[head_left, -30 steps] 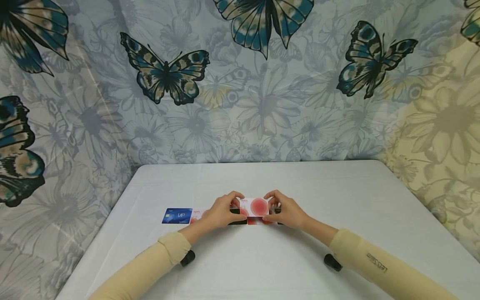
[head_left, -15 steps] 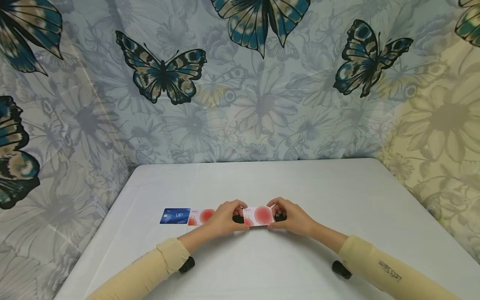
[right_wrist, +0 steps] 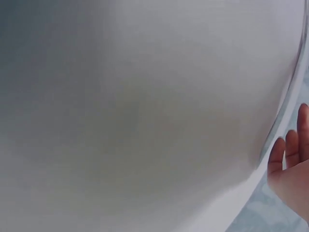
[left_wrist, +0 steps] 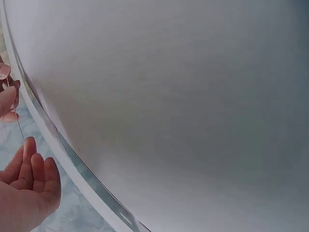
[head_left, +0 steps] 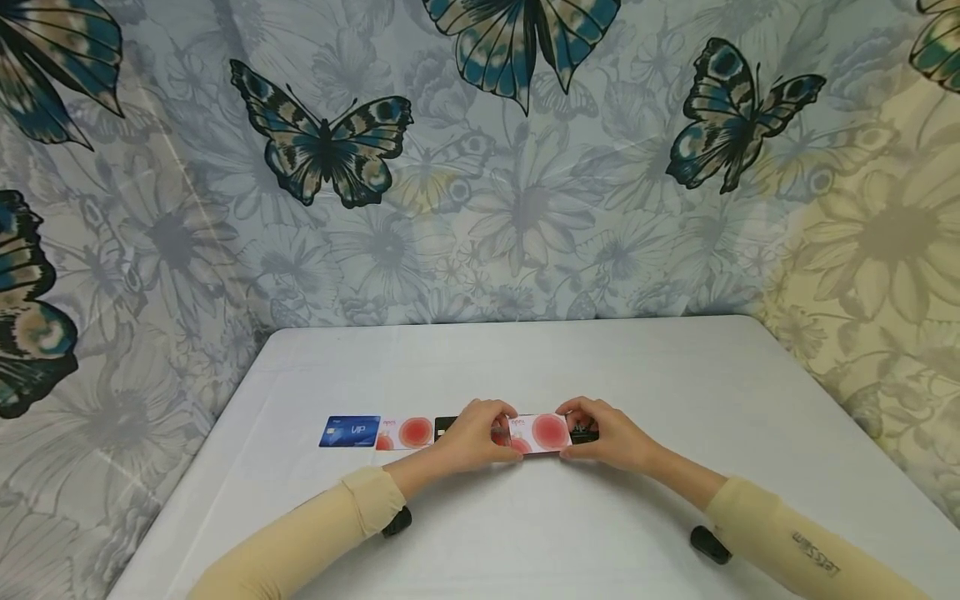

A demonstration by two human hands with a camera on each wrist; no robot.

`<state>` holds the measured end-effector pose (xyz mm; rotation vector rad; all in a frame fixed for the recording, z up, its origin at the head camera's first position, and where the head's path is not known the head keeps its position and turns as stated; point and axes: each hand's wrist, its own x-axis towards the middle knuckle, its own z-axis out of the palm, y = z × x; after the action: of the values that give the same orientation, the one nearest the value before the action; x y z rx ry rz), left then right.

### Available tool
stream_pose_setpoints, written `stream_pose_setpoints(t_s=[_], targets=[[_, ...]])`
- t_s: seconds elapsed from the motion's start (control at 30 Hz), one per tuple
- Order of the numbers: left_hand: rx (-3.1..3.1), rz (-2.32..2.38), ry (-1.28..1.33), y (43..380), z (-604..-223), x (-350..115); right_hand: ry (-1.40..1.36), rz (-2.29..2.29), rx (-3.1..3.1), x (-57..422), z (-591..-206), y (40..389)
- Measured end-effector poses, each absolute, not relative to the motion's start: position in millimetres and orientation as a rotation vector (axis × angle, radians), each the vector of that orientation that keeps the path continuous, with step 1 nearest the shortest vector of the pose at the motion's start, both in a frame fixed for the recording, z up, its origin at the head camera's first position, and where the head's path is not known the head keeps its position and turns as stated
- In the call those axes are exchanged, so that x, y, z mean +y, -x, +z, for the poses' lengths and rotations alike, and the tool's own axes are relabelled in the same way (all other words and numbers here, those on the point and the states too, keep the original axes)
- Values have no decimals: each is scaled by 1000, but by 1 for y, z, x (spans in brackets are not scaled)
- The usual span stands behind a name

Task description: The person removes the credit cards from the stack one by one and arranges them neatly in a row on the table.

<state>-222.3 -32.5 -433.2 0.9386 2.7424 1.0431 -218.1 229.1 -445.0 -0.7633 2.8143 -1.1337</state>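
Observation:
A white card with pink-red circles [head_left: 540, 433] is held up between both hands in the head view. My left hand [head_left: 483, 435] pinches its left edge, and my right hand [head_left: 611, 437] pinches the right edge. In the left wrist view the left hand [left_wrist: 31, 191] grips one end of the card, seen edge-on as a thin line. Only part of the right hand [right_wrist: 292, 164] shows in the right wrist view. Behind the hands lie a black card [head_left: 444, 426] and, at the right, another dark card [head_left: 584, 435], both partly covered.
A blue VIP card [head_left: 350, 432] and a second pink-circle card [head_left: 405, 433] lie flat in a row at the left. They rest on a white table [head_left: 510, 533] backed by a butterfly-patterned cloth [head_left: 525, 225].
Both hands first came down toward me and to the right with the pink-circle card, then shifted further right. The black card at the left now shows beside the left hand.

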Motion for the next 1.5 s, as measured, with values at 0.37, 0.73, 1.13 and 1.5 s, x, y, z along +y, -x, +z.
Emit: stream_pose_setpoints(t_s=[0.37,0.73,1.13,1.5], targets=[[2792,888,-988,234,-438,14,744,-1076,2888,273,-448,215],[2855,705,-907,244,-435,61,706,-991,2911,313,-443,221],[2870,631,-893,248,-438,96,728,-989,2832,348,-442,228],[2846,625,-877,251,-445,114,918,-1072,2781,369,-446,234]])
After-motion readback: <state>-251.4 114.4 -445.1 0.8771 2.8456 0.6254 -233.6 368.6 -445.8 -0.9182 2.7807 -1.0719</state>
